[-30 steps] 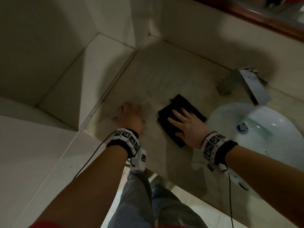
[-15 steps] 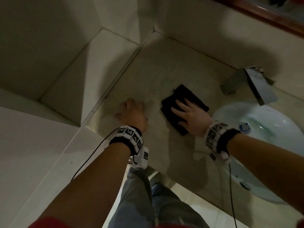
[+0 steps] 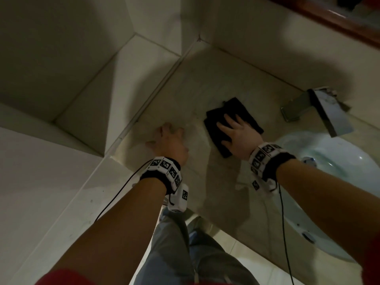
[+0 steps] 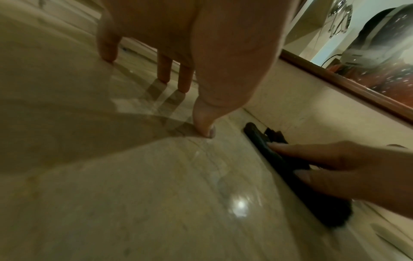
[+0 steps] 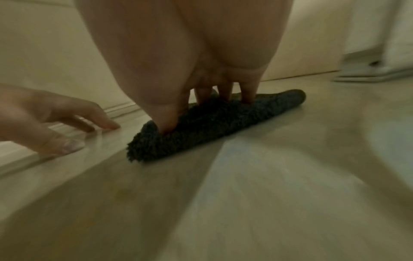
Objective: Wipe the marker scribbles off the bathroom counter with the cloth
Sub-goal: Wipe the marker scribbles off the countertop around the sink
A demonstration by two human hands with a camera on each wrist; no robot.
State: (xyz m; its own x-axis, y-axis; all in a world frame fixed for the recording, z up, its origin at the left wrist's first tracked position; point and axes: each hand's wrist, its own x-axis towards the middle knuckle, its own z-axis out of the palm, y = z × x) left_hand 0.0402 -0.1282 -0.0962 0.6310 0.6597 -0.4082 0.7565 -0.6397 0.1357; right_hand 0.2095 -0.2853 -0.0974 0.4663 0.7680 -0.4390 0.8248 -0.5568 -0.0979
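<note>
A folded black cloth (image 3: 231, 112) lies on the beige stone counter (image 3: 205, 79), left of the basin. My right hand (image 3: 238, 134) presses flat on it, fingers spread and straight; the right wrist view shows the fingertips (image 5: 247, 98) and thumb sunk into the cloth's (image 5: 223, 123) pile. My left hand (image 3: 168, 140) rests beside it to the left, its fingertips (image 4: 205, 130) touching the bare counter and holding nothing. From the left wrist view the cloth (image 4: 263, 146) shows edge-on under the right hand's fingers. Marker scribbles are too faint to make out in this dim light.
A metal faucet (image 3: 316, 112) stands at the back right, over a white basin (image 3: 339, 161). Tiled walls close in the counter's left and back sides, with a lower tiled ledge (image 3: 102, 99) to the left. A wood-framed mirror (image 3: 339, 21) hangs above.
My right hand has pushed the cloth away from me, toward the back wall. The left hand has stayed in about the same spot on the counter.
</note>
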